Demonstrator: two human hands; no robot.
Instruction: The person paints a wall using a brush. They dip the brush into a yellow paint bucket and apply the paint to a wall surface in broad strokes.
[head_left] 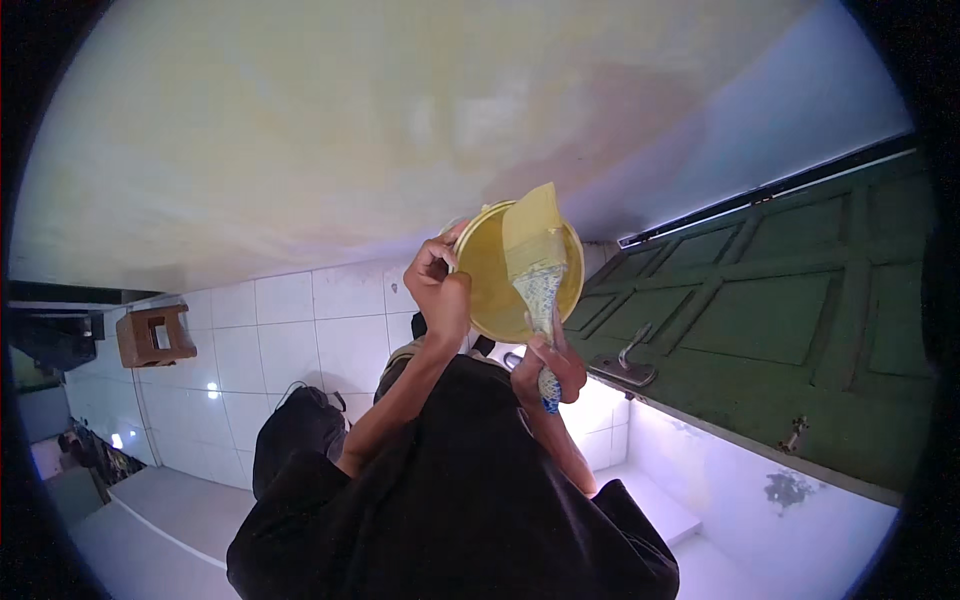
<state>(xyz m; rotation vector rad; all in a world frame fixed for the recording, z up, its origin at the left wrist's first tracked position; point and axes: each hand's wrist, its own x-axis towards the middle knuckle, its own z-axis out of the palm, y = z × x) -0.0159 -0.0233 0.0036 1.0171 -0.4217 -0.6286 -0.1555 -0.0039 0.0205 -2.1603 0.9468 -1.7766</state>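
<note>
The yellow bucket [488, 285] is near the centre of the view, slightly toward 1 o'clock, with its mouth facing the camera. The left hand [440, 290] is at its 9 o'clock side, the fingers clamped on the rim, probably to carry the weight and to keep the mouth accessible. The right hand [550, 368], between 5 and 6 o'clock of the bucket, has its fingers closed around the speckled handle of the flat paintbrush [538, 275]. The yellow bristles point to 12 o'clock, across the mouth and past the rim; perhaps the brush is held there so that drops fall inside.

The pale wall [350, 130] extends from 10 to 1 o'clock, the green panelled door [755, 320] is at 3 o'clock, and the brown stool [155, 337] is at 9 o'clock, likely put aside to leave standing room.

Some left fingers are hidden behind the bucket, and its bottom is not seen. I cannot tell how much paint is inside, or whether the brush touches the rim. The black bag [298, 430] at 8 o'clock is partly covered by the sleeve [290, 510], and the door is cut off at the dark lens edge.
</note>
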